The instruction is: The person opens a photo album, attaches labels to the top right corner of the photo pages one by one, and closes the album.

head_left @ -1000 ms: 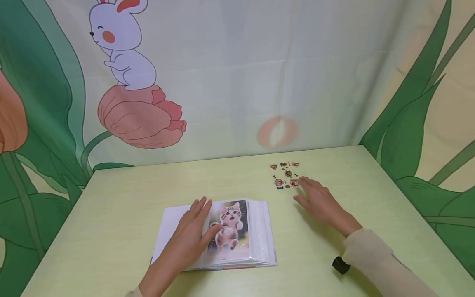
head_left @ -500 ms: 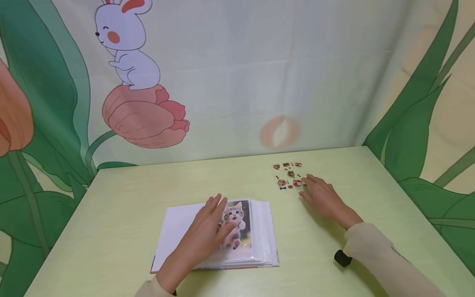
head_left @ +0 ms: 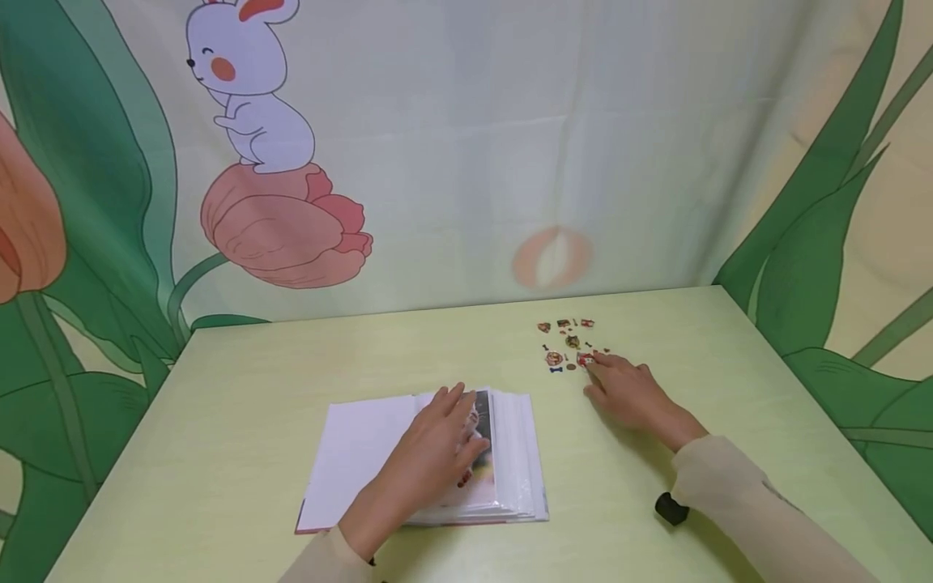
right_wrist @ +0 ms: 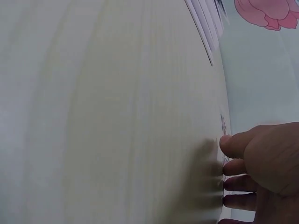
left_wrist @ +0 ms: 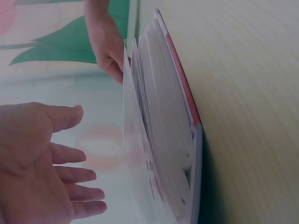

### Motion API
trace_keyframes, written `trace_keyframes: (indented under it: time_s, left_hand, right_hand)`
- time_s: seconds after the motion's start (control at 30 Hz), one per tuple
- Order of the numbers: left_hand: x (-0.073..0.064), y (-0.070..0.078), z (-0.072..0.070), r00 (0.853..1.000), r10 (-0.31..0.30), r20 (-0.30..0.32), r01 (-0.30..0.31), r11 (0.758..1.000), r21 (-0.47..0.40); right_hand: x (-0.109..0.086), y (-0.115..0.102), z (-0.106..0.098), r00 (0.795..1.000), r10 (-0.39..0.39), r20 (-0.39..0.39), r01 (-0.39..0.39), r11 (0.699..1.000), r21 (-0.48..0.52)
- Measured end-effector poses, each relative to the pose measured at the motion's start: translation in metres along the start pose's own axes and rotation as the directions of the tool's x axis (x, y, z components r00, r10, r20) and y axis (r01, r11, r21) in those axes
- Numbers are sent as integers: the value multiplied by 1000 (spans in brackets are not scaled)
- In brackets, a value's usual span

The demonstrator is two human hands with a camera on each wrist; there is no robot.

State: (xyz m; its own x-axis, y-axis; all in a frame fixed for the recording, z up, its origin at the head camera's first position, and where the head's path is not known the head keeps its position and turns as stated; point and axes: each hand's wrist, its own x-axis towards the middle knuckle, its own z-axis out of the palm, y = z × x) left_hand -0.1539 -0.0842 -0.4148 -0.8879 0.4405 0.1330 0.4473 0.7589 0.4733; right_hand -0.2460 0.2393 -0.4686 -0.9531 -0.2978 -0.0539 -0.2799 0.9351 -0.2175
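A photo album (head_left: pixel 362 461) lies spread on the table, a white inside cover at left and a kitten photo (head_left: pixel 483 478) on top of the sleeve stack. My left hand (head_left: pixel 426 453) hovers over that photo with straight fingers and hides much of it. A gap shows between its palm and the album pages (left_wrist: pixel 163 93) in the left wrist view. Farther right, my right hand (head_left: pixel 630 393) reaches palm down to a group of small colourful stickers (head_left: pixel 573 342). Its index fingertip is right at a red sticker (head_left: pixel 584 359), the other fingers loosely bent.
The pale wooden table (head_left: pixel 240 421) ends at a printed cloth backdrop (head_left: pixel 437 162) with a rabbit and flowers. A dark round piece (head_left: pixel 670 508) is at the right sleeve's cuff. A blue bone-shaped sticker (head_left: pixel 556 370) lies at the group's near edge.
My left hand has slid right across the album, from the white cover's side to over the kitten photo. My right fingertips have lowered to the red sticker.
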Motion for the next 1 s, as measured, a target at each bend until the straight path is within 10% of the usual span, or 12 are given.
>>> trace_keyframes:
  time_s: [1.0]
  left_hand:
    - [40, 50, 43, 987, 32, 160, -56, 987, 149]
  right_hand:
    - [-66, -16, -1, 1000, -25, -18, 24, 998, -52]
